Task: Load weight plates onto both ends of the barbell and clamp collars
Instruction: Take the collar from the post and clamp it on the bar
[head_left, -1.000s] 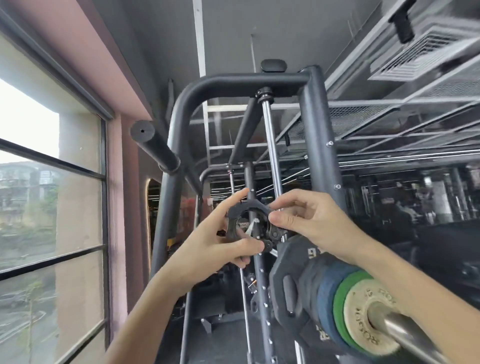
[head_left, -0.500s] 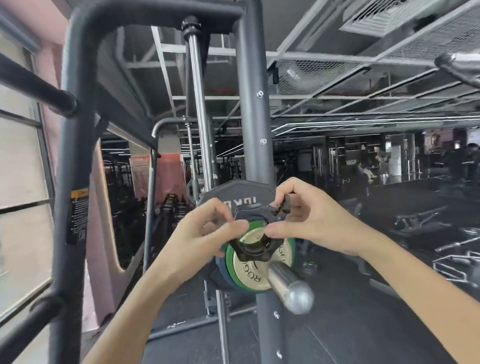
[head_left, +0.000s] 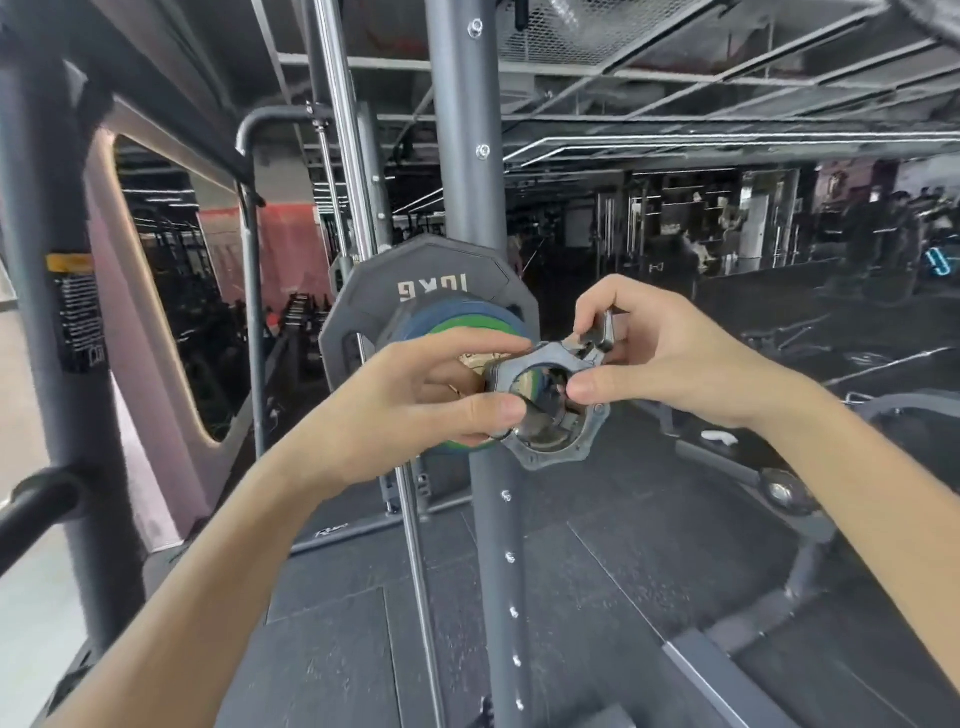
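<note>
A black clamp collar (head_left: 558, 441) sits around the shiny end of the barbell sleeve (head_left: 535, 382), seen end-on. My left hand (head_left: 415, 400) pinches the collar's left edge between thumb and fingers. My right hand (head_left: 660, 358) pinches its right side, with the fingers on the raised lever (head_left: 602, 327) at the top. Behind the collar the bar carries a black 10 kg plate (head_left: 431, 291), a blue plate (head_left: 415, 325) and a green plate (head_left: 467, 325). A small tan plate is mostly hidden by my left hand.
A grey rack upright (head_left: 462, 130) stands right behind the plates, with chrome guide rods (head_left: 345, 156) beside it. Another grey frame post (head_left: 47, 312) fills the left. A stub peg (head_left: 41, 501) juts out low left. Dark rubber floor (head_left: 597, 597) lies below.
The view swung to look straight down the sleeve. The collar, held in the air a second ago, went over the bar's end and now rings it, nearer the tip than half a second ago.
</note>
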